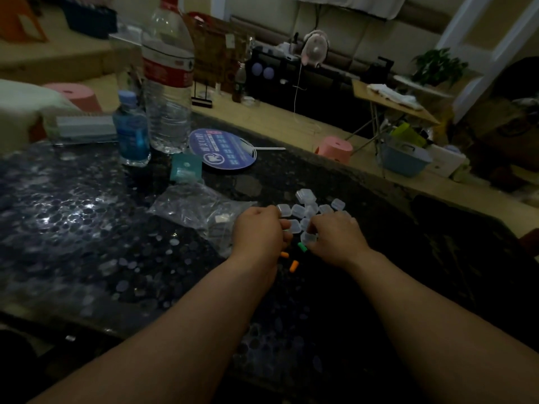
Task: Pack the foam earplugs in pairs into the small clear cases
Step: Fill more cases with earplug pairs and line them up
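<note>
Several small clear cases lie in a cluster on the dark speckled table. My left hand and my right hand rest knuckles up just in front of that cluster, fingers curled. One clear case sits at my right fingertips and looks pinched by them. A green earplug lies beside my right hand. Two orange earplugs lie between my wrists. A trace of green shows at my left fingertips; whatever they hold is hidden.
A crumpled clear plastic bag lies left of my left hand. Farther back stand a large water bottle, a small blue bottle, a teal packet and a round blue fan. The table edge runs diagonally at right.
</note>
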`<state>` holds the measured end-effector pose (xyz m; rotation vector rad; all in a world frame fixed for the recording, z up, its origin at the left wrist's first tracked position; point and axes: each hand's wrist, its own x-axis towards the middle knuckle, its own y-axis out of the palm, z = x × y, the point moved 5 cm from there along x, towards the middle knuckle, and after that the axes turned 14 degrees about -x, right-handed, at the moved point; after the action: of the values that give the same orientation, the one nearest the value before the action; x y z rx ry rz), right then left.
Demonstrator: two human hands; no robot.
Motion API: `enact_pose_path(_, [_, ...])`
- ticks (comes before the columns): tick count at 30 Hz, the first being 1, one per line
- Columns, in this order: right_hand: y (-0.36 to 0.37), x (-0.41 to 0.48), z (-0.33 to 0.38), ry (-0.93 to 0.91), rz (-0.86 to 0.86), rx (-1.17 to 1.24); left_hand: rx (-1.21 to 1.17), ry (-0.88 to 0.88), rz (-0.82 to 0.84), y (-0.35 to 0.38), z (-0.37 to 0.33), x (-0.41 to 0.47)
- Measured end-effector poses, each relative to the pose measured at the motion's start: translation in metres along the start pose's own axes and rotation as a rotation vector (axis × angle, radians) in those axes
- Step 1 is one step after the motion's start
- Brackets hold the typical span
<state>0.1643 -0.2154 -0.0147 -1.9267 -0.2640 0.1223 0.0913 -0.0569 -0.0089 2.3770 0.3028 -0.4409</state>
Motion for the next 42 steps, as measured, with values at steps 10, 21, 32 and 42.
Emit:
enact_pose_path(10, [0.001, 0.006, 0.007, -0.023, 0.140, 0.061, -0.012, -0.017, -0.058, -0.006, -0.007, -0.003])
enact_pose_path(21, [-0.046, -0.045, -0.008, 0.194, -0.033, 0.775, 0.196, -0.128, 0.118, -0.002, -0.005, -0.017])
enact_pose_path(32, [-0.060, -0.139, 0.005, 0.261, -0.043, 1.343, 0.331, -0.197, 0.330, 0.010, 0.008, -0.062])
enact_pose_path(42, [-0.070, -0.169, 0.023, 0.210, -0.197, 1.068, 0.253, -0.301, 0.399, 0.004, 0.015, -0.080])
